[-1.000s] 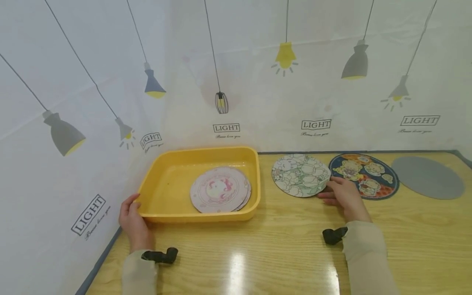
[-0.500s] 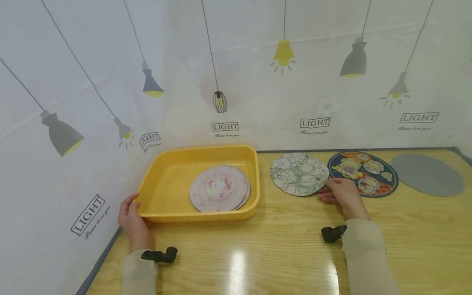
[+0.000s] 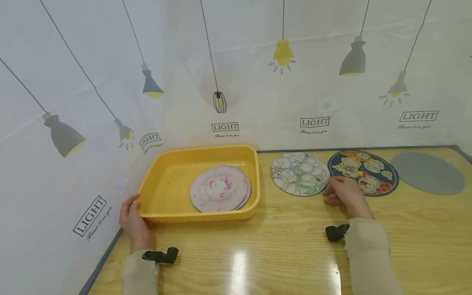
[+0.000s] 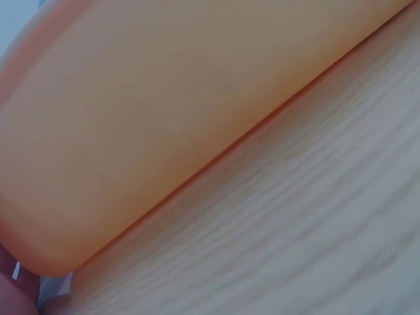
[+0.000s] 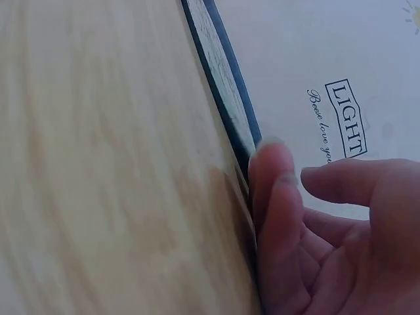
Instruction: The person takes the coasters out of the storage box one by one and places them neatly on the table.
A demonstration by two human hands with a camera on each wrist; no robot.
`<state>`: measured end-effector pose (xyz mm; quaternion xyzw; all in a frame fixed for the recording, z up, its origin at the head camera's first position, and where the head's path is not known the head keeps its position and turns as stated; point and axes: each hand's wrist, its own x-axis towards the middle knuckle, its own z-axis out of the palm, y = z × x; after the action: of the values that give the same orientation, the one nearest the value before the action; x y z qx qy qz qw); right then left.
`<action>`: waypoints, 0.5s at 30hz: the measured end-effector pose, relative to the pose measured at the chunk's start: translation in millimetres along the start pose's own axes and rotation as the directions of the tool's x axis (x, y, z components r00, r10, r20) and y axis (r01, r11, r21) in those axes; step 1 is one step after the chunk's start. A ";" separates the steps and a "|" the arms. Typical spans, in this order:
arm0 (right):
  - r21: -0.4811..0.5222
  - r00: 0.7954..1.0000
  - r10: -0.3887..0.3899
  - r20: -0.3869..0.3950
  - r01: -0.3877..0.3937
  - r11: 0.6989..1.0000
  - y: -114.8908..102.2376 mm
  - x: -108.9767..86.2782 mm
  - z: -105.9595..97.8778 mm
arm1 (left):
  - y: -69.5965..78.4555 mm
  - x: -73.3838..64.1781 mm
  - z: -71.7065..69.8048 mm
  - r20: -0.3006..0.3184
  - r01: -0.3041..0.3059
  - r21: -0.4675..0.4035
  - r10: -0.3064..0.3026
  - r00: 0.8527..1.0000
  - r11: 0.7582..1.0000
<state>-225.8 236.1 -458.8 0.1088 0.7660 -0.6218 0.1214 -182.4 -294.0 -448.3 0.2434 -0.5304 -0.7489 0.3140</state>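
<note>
At the near left corner of a yellow plastic tray [image 3: 166,214], my left hand [image 3: 134,223] grips the rim. The tray's outer wall [image 4: 151,118] fills much of the left wrist view. Inside it lie round mats with a pink-and-white printed one [image 3: 217,186] on top. My right hand [image 3: 344,194] is at the right edge of a round mat with green-and-white flowers [image 3: 300,174], lying flat on the table. In the right wrist view the thumb stands apart from the bent fingers [image 5: 279,216], with nothing between them; the mat's thin edge [image 5: 223,85] is just past the fingertips.
A dark blue and orange round mat with bear pictures [image 3: 381,180] lies behind my right hand. Further right is a plain grey oval-looking mat [image 3: 429,174]. The wooden table [image 3: 280,246] meets a white wall covering [image 3: 254,82] printed with lamps along its back and left edges.
My right hand has let go of the flowered mat's edge, and its fingers have drawn slightly to the right. The left hand and tray stay where they were.
</note>
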 end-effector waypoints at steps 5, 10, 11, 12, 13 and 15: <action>-0.036 1.000 0.001 0.007 -0.001 0.999 -1.5 -0.9 -1.1 | -0.3 1.3 -2.6 -0.018 0.016 -0.009 -0.017 1.000 1.000; -0.039 1.000 -0.009 -0.001 0.009 0.999 -2.7 -2.0 -1.9 | 0.2 -0.3 -2.1 -0.018 0.025 -0.006 -0.025 1.000 1.000; -0.045 1.000 -0.013 -0.003 0.012 0.999 -2.7 -2.3 -2.3 | 0.6 -0.6 -1.6 -0.015 0.024 -0.004 -0.024 1.000 1.000; -0.051 1.000 -0.018 -0.005 0.018 0.999 -2.6 -2.6 -2.7 | 1.0 -0.9 -1.0 -0.013 0.023 0.000 -0.023 1.000 1.000; -0.057 1.000 -0.025 -0.007 0.024 0.998 -2.5 -2.9 -3.1 | 1.4 -1.2 -0.5 -0.013 0.021 0.003 -0.021 1.000 1.000; -0.068 0.999 -0.037 -0.018 0.035 0.997 -2.5 -3.3 -3.8 | 2.1 -1.3 0.5 -0.009 0.019 0.010 -0.018 1.000 1.000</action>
<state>-223.7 239.3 -454.6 0.0969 0.7895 -0.5967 0.1063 -181.4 -293.3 -446.1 0.2533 -0.5306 -0.7479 0.3082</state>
